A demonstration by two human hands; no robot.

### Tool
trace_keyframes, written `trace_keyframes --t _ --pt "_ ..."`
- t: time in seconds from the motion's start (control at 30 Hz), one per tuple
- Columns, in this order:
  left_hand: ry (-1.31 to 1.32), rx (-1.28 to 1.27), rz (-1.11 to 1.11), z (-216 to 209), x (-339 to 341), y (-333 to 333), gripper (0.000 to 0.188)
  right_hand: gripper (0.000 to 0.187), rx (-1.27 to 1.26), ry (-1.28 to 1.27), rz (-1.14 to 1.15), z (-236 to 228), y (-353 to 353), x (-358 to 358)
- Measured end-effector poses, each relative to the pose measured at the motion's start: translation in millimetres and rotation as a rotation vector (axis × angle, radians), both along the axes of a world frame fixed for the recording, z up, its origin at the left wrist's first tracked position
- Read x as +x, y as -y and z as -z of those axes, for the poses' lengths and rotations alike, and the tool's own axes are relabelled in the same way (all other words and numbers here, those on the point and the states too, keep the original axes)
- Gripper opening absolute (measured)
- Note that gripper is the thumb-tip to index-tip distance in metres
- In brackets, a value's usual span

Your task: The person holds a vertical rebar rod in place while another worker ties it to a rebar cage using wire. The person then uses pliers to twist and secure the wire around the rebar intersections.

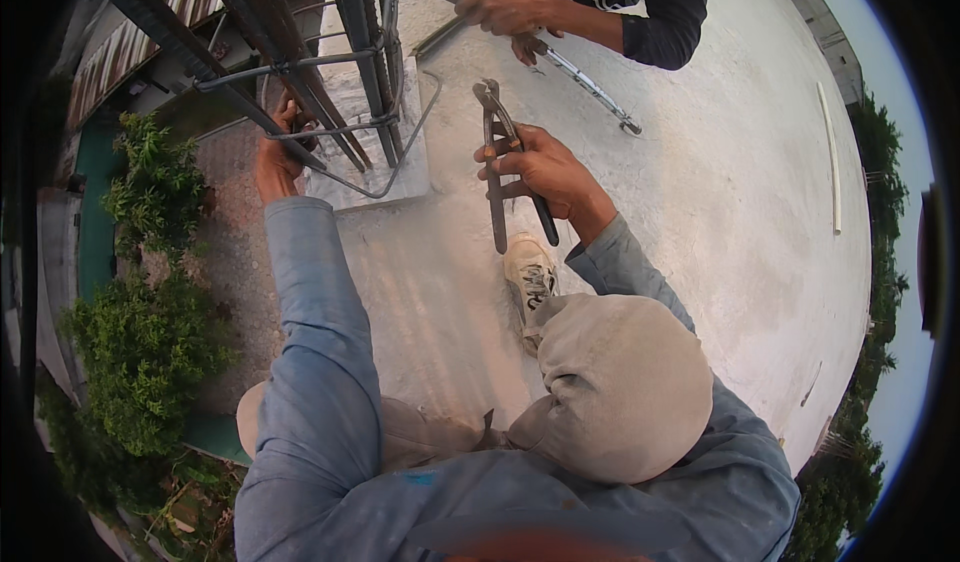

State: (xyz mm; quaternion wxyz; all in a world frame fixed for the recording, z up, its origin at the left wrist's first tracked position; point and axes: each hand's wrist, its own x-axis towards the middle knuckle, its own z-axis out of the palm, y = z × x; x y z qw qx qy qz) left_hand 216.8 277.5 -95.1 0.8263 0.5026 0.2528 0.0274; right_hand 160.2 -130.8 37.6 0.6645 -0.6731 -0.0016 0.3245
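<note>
Right hand (548,170) holds one pincer tool (497,202); left (276,162) touches one rebar cage (357,22).

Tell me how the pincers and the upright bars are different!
The pincers are small with two spread handles; the upright bars are long, straight and run past the picture's top. The pincers sit in the right hand, while the bars rise from the pale block. Both look dark and metallic.

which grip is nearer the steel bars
Left: the left grip is at the steel bars, partly behind one; the right grip, holding pincers, is apart, to their right.
</note>
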Motion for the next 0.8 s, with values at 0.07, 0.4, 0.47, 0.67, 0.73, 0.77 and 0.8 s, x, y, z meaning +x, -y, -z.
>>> trace_keyframes --t 0.07,0.4,0.47,0.67,0.73,0.77,0.8 --pt "-0.017 -0.016 0.020 3 4 -4 0.030 0.035 -0.120 0.084 -0.041 22 -6 19" --pt "0.094 0.728 0.228 58 -7 -60 0.027 0.015 -0.444 0.539 -0.334 109 20 94" --pt "0.144 0.977 0.216 72 -3 -70 0.029 0.016 -0.389 0.592 -0.332 117 17 104" --pt "0.134 0.388 0.093 61 -6 -62 0.040 0.018 -0.353 0.622 -0.339 134 8 115" --pt "0.041 -0.093 0.019 50 -7 -62 0.044 0.019 -0.348 0.646 -0.355 137 5 118" --pt "0.025 -0.123 -0.022 50 -8 -61 0.045 0.019 -0.356 0.647 -0.363 137 3 121" --pt "0.044 -0.134 0.054 49 -7 -65 0.044 0.026 -0.373 0.658 -0.378 138 1 125"
